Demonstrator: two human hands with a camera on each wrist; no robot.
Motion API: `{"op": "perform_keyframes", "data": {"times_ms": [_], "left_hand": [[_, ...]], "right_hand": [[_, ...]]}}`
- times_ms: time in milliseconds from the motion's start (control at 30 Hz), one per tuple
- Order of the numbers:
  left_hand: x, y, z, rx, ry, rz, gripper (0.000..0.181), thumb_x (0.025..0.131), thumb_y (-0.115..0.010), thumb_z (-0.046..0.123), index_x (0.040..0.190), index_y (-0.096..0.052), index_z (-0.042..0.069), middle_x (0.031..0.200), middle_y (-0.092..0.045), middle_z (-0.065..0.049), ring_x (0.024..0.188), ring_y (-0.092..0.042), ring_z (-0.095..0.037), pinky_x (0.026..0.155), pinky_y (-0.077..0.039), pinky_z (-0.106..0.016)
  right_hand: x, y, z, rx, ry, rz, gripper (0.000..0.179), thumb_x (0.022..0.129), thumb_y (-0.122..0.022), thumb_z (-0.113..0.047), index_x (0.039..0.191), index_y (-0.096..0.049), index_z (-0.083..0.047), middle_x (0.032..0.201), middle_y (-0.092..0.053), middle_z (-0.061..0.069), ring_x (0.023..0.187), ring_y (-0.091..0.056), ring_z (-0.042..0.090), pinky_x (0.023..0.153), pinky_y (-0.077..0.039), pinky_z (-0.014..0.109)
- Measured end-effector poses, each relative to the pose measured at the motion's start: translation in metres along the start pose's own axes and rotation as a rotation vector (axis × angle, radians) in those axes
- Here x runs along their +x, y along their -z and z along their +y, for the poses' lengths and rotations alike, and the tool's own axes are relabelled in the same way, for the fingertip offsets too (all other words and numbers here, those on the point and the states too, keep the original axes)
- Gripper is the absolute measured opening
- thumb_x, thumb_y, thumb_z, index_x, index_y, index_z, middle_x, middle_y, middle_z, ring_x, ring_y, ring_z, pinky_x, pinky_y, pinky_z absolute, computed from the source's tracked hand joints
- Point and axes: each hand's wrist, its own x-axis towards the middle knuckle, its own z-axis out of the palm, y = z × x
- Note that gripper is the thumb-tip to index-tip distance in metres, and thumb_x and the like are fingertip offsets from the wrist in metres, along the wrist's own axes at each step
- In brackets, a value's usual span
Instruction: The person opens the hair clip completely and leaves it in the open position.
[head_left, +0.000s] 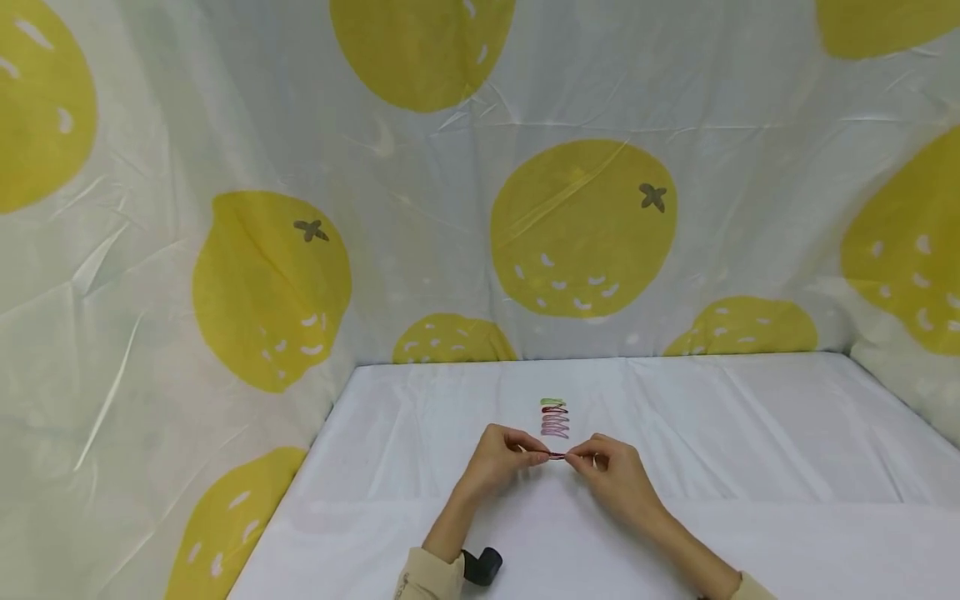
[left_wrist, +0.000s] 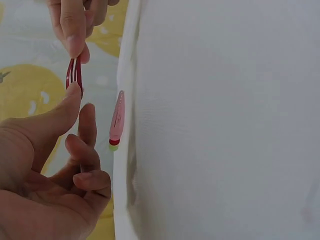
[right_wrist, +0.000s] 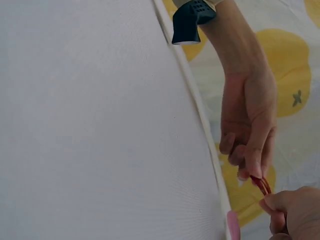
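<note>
A dark red snap hair clip [head_left: 557, 456] is held over the white table between both hands. My left hand [head_left: 498, 458] pinches one end with thumb and fingertips, while my right hand [head_left: 618, 475] pinches the other. Close up in the left wrist view, the metal strips of the hair clip [left_wrist: 74, 72] show between the two grips. The fingertips cover both its ends. Just beyond the hands lies a short column of hair clips: several pink clips [head_left: 555, 427] nearest, a red clip [head_left: 554, 409] behind them, and a light green clip [head_left: 552, 402] farthest away.
White cloth covers the table [head_left: 712, 433], with some creases. A lemon-print curtain [head_left: 420, 208] hangs behind it and along the sides. On the left wrist sits a black camera mount [head_left: 483, 567], near the beige sleeve [head_left: 431, 575].
</note>
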Motion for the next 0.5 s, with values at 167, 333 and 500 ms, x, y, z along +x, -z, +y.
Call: {"op": "perform_keyframes", "data": {"times_ms": [167,333,500], "left_hand": [[0.002,-0.002,-0.002,0.065,-0.066,0.02,0.008,0.08,-0.088,0.007,0.084,-0.083,0.001,0.081,-0.079,-0.014,0.064,-0.057,-0.004,0.057,-0.043,-0.018],[0.003,-0.009,0.0,0.193,-0.141,0.065,0.007,0.078,-0.088,0.003,0.075,-0.082,0.002,0.068,-0.076,-0.01,0.054,-0.049,-0.002,0.051,-0.038,-0.017],[0.003,-0.015,0.005,0.238,-0.19,0.104,0.008,0.077,-0.085,-0.001,0.071,-0.081,0.001,0.061,-0.073,-0.008,0.049,-0.043,0.0,0.047,-0.033,-0.017]], "right_hand": [[0.001,0.002,0.001,0.027,0.008,-0.007,0.01,0.083,-0.086,-0.011,0.081,-0.082,-0.02,0.063,-0.055,-0.012,0.058,-0.042,0.0,0.052,-0.036,0.019],[-0.001,0.003,0.005,0.085,0.028,0.004,0.01,0.08,-0.088,-0.008,0.078,-0.083,-0.017,0.062,-0.062,-0.008,0.058,-0.046,-0.003,0.053,-0.041,0.019],[0.0,0.0,0.006,0.101,0.08,0.041,0.015,0.076,-0.088,0.0,0.075,-0.082,-0.013,0.062,-0.064,-0.006,0.057,-0.047,-0.004,0.052,-0.041,0.017]]}}
